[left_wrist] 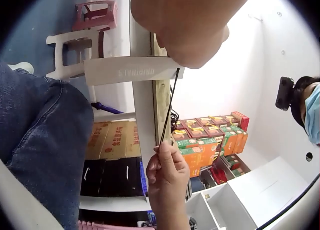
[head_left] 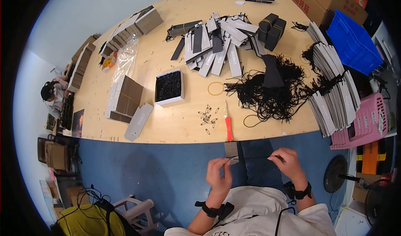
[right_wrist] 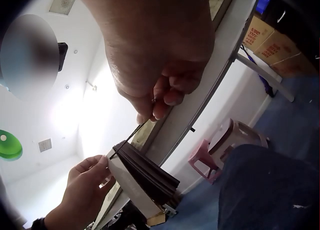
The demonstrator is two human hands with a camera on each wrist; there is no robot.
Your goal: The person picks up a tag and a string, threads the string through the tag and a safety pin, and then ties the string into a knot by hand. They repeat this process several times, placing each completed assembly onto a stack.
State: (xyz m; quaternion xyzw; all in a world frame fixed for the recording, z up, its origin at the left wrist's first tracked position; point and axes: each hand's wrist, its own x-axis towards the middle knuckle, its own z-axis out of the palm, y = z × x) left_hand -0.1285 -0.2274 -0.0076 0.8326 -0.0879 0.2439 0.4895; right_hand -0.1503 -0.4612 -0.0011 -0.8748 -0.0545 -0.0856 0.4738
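Note:
My left hand (head_left: 219, 175) pinches a white hang tag (left_wrist: 115, 71) by one end, just off the front edge of the table. A thin black cord (left_wrist: 171, 106) runs from the hole at that end of the tag. My right hand (head_left: 288, 163) pinches the other end of the cord between thumb and forefinger, and the cord stretches fairly straight between the two hands. In the right wrist view the tag (right_wrist: 131, 184) slants down from the left fingertips.
A red-handled tool (head_left: 229, 129) and several safety pins (head_left: 207, 118) lie near the edge. Behind are a box of black bits (head_left: 182, 96), piled tags (head_left: 219, 60) and tangled black cords (head_left: 255, 98). Tag stacks (head_left: 328, 64) line the right, beside a pink basket (head_left: 363, 127).

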